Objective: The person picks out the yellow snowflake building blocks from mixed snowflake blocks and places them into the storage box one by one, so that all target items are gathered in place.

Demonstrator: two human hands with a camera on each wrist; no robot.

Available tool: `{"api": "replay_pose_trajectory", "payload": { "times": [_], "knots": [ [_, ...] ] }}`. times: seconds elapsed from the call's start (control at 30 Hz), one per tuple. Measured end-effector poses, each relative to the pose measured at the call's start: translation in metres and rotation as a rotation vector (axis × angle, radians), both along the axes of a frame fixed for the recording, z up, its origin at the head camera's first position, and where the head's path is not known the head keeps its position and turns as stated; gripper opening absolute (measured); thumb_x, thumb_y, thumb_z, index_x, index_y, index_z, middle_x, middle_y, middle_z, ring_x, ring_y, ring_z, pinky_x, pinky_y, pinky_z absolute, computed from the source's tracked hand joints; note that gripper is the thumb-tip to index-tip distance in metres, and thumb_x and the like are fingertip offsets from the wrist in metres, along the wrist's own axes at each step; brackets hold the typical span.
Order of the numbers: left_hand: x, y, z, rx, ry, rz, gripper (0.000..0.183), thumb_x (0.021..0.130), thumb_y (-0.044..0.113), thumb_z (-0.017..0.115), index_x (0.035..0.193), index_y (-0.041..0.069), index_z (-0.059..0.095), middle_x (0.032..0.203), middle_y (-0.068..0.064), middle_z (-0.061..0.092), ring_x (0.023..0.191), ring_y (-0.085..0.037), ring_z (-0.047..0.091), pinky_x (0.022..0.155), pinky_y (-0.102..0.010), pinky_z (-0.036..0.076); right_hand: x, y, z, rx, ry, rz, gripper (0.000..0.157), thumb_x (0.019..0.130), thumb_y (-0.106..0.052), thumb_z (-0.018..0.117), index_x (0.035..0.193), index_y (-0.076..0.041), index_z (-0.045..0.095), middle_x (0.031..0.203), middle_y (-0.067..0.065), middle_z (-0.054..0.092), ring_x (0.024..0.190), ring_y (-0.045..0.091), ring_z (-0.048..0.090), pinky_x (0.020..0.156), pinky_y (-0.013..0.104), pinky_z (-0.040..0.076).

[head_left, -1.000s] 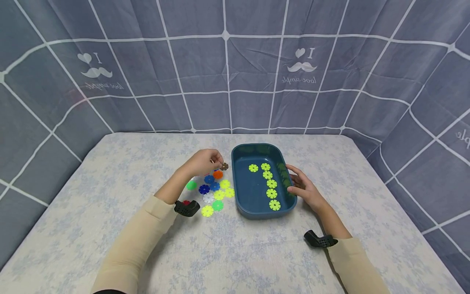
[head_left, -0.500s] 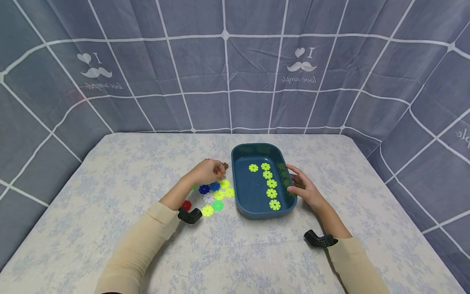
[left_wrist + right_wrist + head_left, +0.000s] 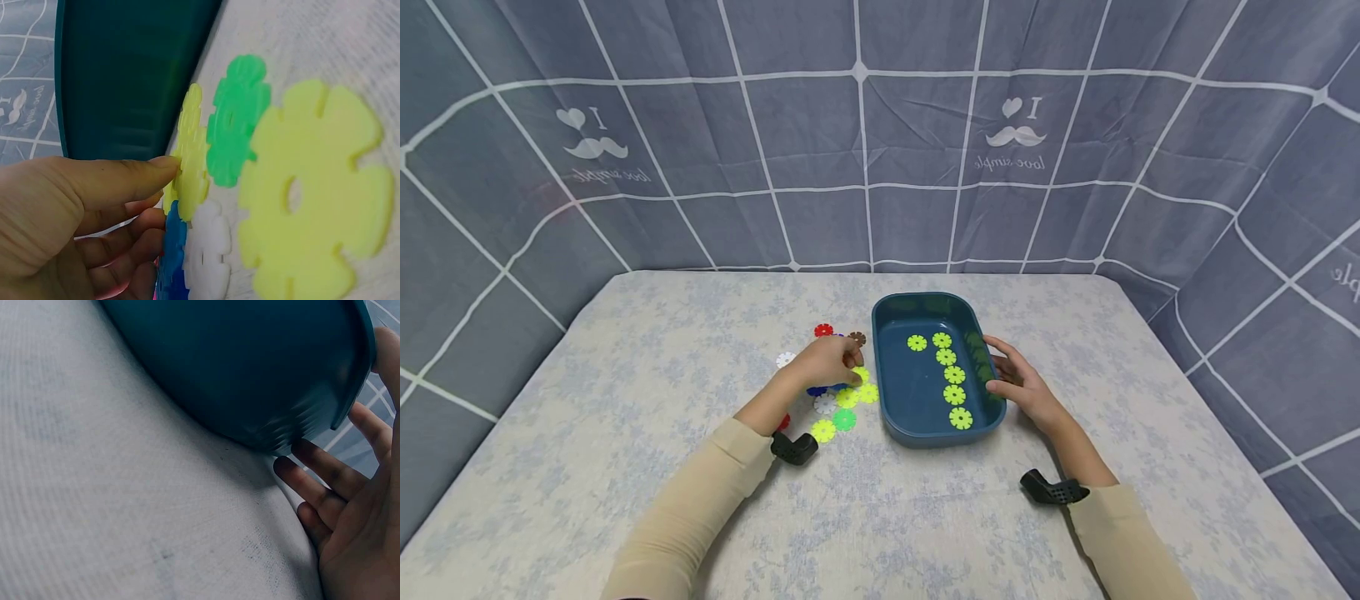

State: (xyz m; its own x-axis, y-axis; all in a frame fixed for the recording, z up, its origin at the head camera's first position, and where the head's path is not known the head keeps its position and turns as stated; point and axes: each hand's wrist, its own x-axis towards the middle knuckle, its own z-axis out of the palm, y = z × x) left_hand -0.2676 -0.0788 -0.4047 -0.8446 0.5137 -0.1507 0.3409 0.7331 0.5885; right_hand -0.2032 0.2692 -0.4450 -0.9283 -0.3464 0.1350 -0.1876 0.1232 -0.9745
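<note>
My left hand (image 3: 831, 362) reaches over a loose group of flower-shaped plastic discs left of the dark teal bin. Its thumb and fingertips pinch the edge of a yellow disc (image 3: 190, 165), which still lies among the others. Close by are a green disc (image 3: 237, 122), a white disc (image 3: 209, 250), a blue disc (image 3: 174, 250) and a large-looking yellow disc (image 3: 315, 200). My right hand (image 3: 1028, 392) rests its extended fingers against the outer right side of the bin (image 3: 237, 369). Inside the bin lie several yellow discs (image 3: 954, 375).
A red disc (image 3: 823, 330), a brown disc (image 3: 857, 338) and a white disc (image 3: 786, 359) lie around the left hand. Part of the group is hidden under that hand. A patterned cloth (image 3: 880, 517) covers the table, and a grey-blue curtain (image 3: 910, 133) hangs behind it.
My left hand has come nearer, from beside the brown and orange discs down to the yellow ones, uncovering the red disc behind. My right hand and the bin have stayed put.
</note>
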Motion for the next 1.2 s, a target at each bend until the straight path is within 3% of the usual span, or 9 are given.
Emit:
{"api": "replay_pose_trajectory", "payload": {
  "times": [0.23,0.63,1.0,1.2],
  "knots": [
    [-0.0016,0.0008,-0.001,0.002,-0.042,0.008,0.021,0.081,0.011,0.08,0.095,0.006,0.065,0.084,-0.003,0.057,0.078,-0.018,0.051,0.072,-0.032,0.045,-0.0001,-0.0002,0.0003,-0.001,0.001,-0.001,0.069,0.095,-0.001,0.055,0.155,-0.009,0.021,0.145,0.033,0.035,0.118,0.018,0.054,0.086,0.029,0.05],
    [-0.0015,-0.0014,-0.0029,0.006,-0.007,-0.027,0.026,0.081,0.01,0.08,0.099,0.008,0.061,0.084,-0.002,0.056,0.079,-0.018,0.051,0.073,-0.033,0.043,0.0011,-0.0013,0.0009,0.023,-0.006,-0.016,0.07,0.095,-0.001,0.055,0.155,-0.009,0.02,0.146,0.031,0.036,0.122,0.021,0.051,0.088,0.028,0.049],
    [-0.0043,-0.0049,-0.0058,0.136,-0.036,-0.02,0.014,0.087,0.004,0.072,0.094,0.005,0.06,0.079,-0.003,0.057,0.074,-0.017,0.052,0.074,-0.033,0.045,0.0013,-0.0028,0.0012,0.042,-0.012,-0.035,0.07,0.094,-0.003,0.056,0.155,-0.009,0.022,0.145,0.031,0.038,0.124,0.031,0.049,0.088,0.028,0.049],
    [-0.0056,-0.0078,-0.0048,0.181,-0.049,-0.006,0.002,0.094,0.003,0.06,0.093,0.003,0.061,0.086,-0.005,0.062,0.076,-0.018,0.055,0.073,-0.031,0.046,0.0012,-0.0032,0.0019,0.035,-0.013,-0.037,0.07,0.094,-0.003,0.056,0.154,-0.009,0.022,0.144,0.031,0.038,0.121,0.027,0.052,0.087,0.028,0.049]
  ]
}}
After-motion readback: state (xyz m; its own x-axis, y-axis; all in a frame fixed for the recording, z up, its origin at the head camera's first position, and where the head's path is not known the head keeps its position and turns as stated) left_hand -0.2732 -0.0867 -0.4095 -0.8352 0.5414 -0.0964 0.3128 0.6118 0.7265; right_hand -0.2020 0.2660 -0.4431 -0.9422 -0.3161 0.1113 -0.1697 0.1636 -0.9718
